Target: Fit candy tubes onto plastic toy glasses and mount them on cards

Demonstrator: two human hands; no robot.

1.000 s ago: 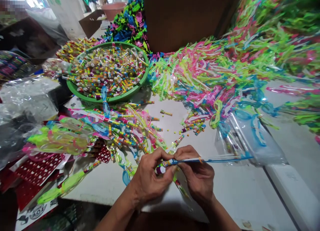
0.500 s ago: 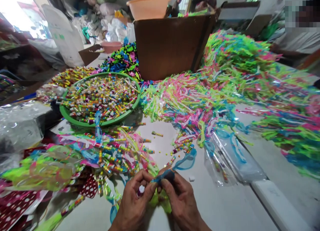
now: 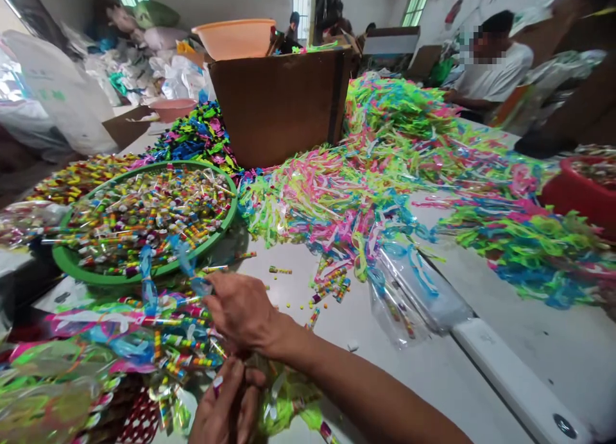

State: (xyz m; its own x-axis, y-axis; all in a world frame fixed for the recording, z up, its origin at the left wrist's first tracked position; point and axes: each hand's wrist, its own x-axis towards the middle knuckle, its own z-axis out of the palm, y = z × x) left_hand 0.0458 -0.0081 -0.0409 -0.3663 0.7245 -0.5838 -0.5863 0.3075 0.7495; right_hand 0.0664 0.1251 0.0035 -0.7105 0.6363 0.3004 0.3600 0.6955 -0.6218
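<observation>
My right hand (image 3: 245,309) reaches across to the left, its fingers pinched on a blue plastic ribbon (image 3: 185,264) beside the green basket's rim. Lower down, my left hand (image 3: 228,402) is closed around a small candy tube (image 3: 218,385); only its white end shows between the fingers. Under and beside my hands lie candy tubes (image 3: 192,357) filled with coloured beads, mixed with pink, blue and green ribbons. Another blue ribbon (image 3: 148,280) hangs near the basket. Yellow-green film (image 3: 283,399) lies just right of my left hand.
The green basket (image 3: 231,219) holds many candy tubes. Behind it stands a brown carton (image 3: 279,104) with an orange basin (image 3: 235,38) on top. Ribbon heaps (image 3: 332,187) cover the table's middle and right. Clear plastic bags (image 3: 423,283) lie right; a person (image 3: 495,72) sits beyond.
My hands were together at the blue ribbon and have parted. The right hand has moved left and up with the ribbon; the left has moved lower. The view has turned right.
</observation>
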